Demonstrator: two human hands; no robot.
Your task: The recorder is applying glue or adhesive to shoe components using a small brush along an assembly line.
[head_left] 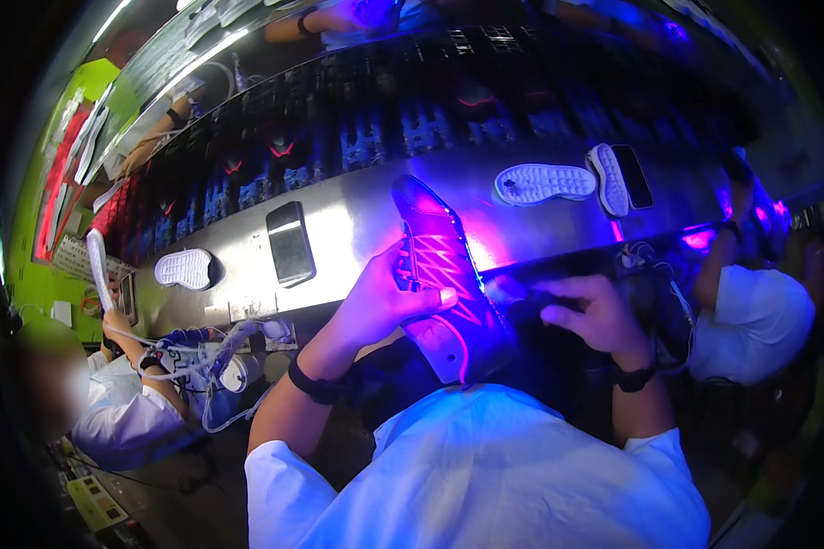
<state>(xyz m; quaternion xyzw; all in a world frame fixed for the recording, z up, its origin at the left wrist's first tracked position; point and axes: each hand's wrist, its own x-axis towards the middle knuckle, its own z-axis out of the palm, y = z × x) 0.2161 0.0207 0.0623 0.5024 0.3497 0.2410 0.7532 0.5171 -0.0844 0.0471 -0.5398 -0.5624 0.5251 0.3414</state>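
My left hand (375, 297) grips a dark shoe upper (439, 265) by its side, with the thumb lying across it. The shoe stands tilted with its toe pointing away, and zigzag lines on it glow pink under violet light. To its right, my right hand (595, 316) is curled with thumb and index finger pointing at the shoe's edge. A bluish blur lies between those fingertips and the shoe; what they hold, if anything, I cannot make out. Black bands circle both wrists.
On the metal bench (357, 210) lie a white sole (545, 183), another sole (611, 180) beside a dark phone (634, 177), a phone (290, 244) and a sole (183, 269) at left. Behind runs a dark rack (339, 119). Co-workers sit both sides; tubes (215, 389) hang left.
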